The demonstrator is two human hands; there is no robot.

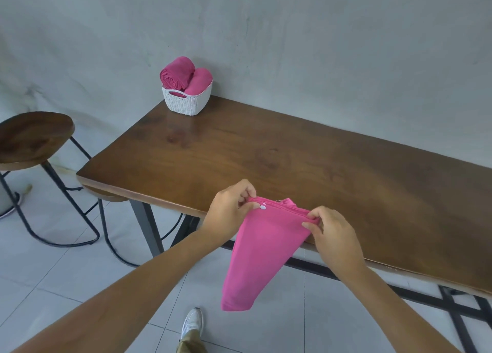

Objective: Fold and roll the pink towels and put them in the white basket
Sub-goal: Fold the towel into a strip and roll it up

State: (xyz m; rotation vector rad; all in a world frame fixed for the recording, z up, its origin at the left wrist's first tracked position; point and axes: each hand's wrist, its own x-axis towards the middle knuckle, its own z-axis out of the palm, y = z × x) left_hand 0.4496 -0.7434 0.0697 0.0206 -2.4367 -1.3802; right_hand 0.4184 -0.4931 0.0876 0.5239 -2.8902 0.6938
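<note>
The person's two forearms reach in from the bottom edge. The left hand [231, 209] and the right hand [332, 235] each pinch one top corner of a pink towel [261, 254], with thumb and curled fingers [249, 193] closed on the cloth.

Beyond the fingertips lies the long wooden table [266, 153]; its near edge runs just under the knuckles. Well to the left of the left fingers stands a round wooden stool [34, 137].

The held towel looks already doubled. Its top hem is stretched between the two pinches and the rest hangs straight down from the fingers, in front of the table edge and clear of the floor.

Far beyond the left fingers, at the table's back corner against the wall, sits the white basket [187, 102]. Two rolled pink towels [177, 71] stand in it, side by side and poking above its rim.

Just beside the left thumb a small white tag or button [263, 206] shows on the hem; which of the two it is cannot be told.

Two towels look finished, as I judge it. This one is only part folded, and it remains to be laid down, rolled and carried to the basket. No other loose towel is in view.
</note>
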